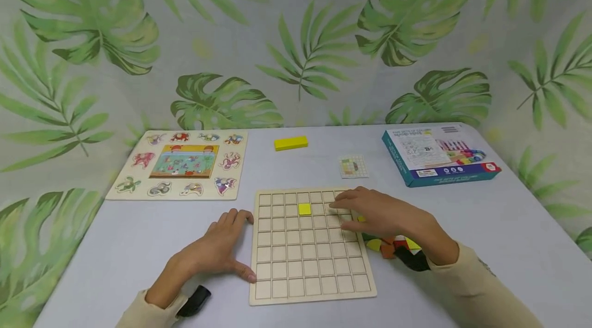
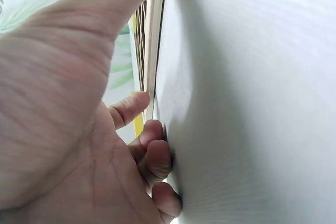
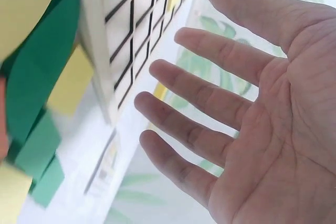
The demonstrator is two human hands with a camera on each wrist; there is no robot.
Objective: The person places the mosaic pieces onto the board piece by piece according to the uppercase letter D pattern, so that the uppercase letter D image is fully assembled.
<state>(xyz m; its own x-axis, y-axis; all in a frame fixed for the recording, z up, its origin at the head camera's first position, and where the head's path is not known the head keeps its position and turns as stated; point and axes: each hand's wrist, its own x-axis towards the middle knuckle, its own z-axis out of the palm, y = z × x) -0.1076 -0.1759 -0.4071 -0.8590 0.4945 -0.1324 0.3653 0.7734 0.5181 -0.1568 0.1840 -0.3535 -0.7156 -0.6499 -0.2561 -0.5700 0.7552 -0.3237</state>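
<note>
A square wooden grid board (image 1: 313, 252) lies on the white table. One yellow square tile (image 1: 304, 209) sits in a cell of its upper part. My left hand (image 1: 216, 246) rests at the board's left edge, thumb and index fingertip against the side, holding nothing. Above the board's upper right cells hovers my right hand (image 1: 381, 215), fingers spread and nothing in them. The right wrist view shows that palm (image 3: 273, 124) bare, with loose coloured pieces (image 3: 39, 93) beside the board. In the head view those pieces (image 1: 387, 248) are partly hidden under the right forearm.
A sea-animal puzzle board (image 1: 139, 176) lies at the back left. Behind the grid board are a yellow block (image 1: 291, 143) and a small pattern card (image 1: 353, 167). A teal and blue toy box (image 1: 439, 156) stands at the back right.
</note>
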